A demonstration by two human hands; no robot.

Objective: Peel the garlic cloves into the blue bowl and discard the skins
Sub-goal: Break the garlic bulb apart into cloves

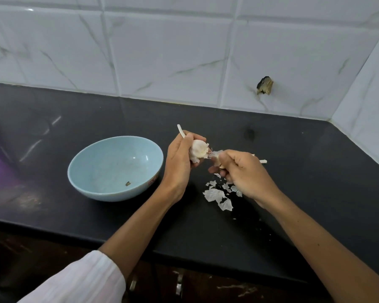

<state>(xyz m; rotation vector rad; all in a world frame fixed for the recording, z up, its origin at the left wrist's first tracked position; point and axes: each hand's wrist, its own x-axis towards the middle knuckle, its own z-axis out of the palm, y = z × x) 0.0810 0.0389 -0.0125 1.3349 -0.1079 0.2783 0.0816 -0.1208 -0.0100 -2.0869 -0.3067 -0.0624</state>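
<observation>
Garlic bulb (198, 148) gripped above the black tabletop (293, 171).
The left hand (179, 158) curls its fingers round it, stem pointing away-left, root end rightward; the right hand (243, 171) pinches a papery piece (216, 155) with its fingers.

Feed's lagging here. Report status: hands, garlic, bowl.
Left hand gripping garlic bulb. Right hand pinching garlic piece beside it. Blue bowl holds no cloves. Skins loose on counter.

We wear a white sleeve (79, 283) of crinkled, finely ribbed cloth on our left arm; its loose cuff (109, 270) ends below the countertop's (206, 237) near edge. Our left forearm (140, 226) is bare to the left hand (179, 158), our right forearm (315, 237) bare to the right hand (247, 173).
</observation>
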